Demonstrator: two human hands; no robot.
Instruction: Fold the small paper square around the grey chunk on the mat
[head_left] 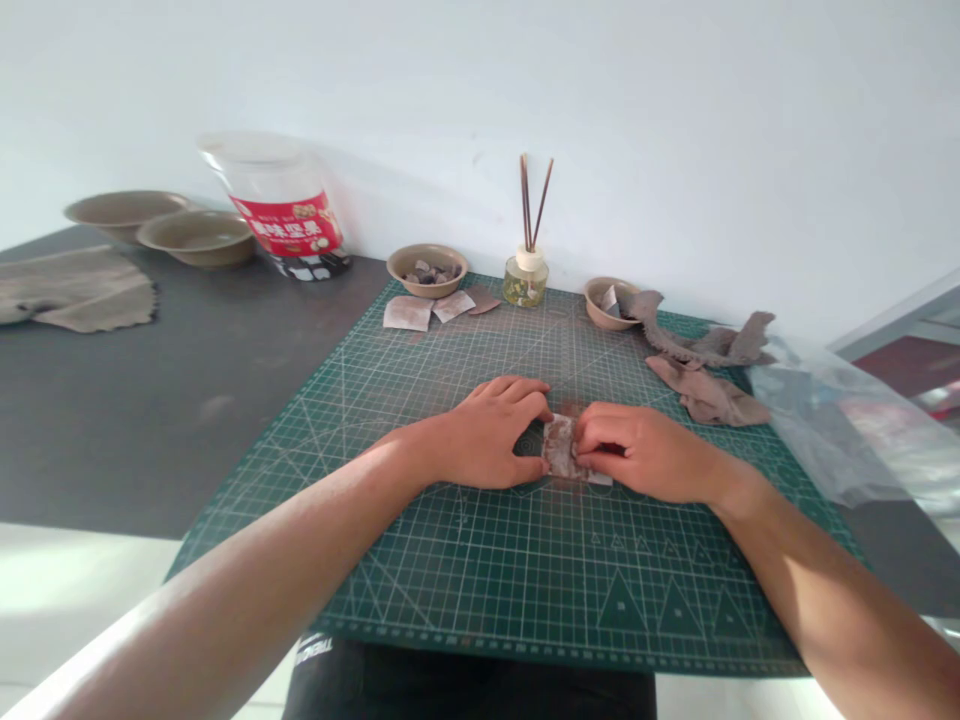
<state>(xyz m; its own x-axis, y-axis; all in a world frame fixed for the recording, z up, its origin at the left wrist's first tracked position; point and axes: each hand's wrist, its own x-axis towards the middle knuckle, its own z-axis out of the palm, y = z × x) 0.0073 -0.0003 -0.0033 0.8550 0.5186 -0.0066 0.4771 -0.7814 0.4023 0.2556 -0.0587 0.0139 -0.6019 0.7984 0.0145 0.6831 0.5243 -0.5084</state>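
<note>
A small whitish piece with brown powdery smears [559, 446], which looks like paper or sandpaper, lies on the green cutting mat [525, 560]. My left hand [495, 435] is spread on the mat, its thumb and forefinger apart and touching the left corners of the piece. On the piece's right side rests my right hand [637, 445], its fingers curled and pinched together. Whatever those fingertips grip, if anything, is hidden beneath them. A white edge [601, 479] sticks out under the right hand. Brownish dust marks the mat around the piece.
Behind stand a bowl of stone-like chips [427, 270], paper pieces [409, 313], a reed diffuser [526, 275] and a smaller bowl [609, 305]. Grey-brown rags [709, 390] and a plastic bag [862, 430] lie right. Leftward are a plastic tub [289, 225], bowls [202, 240] and a cloth [82, 290].
</note>
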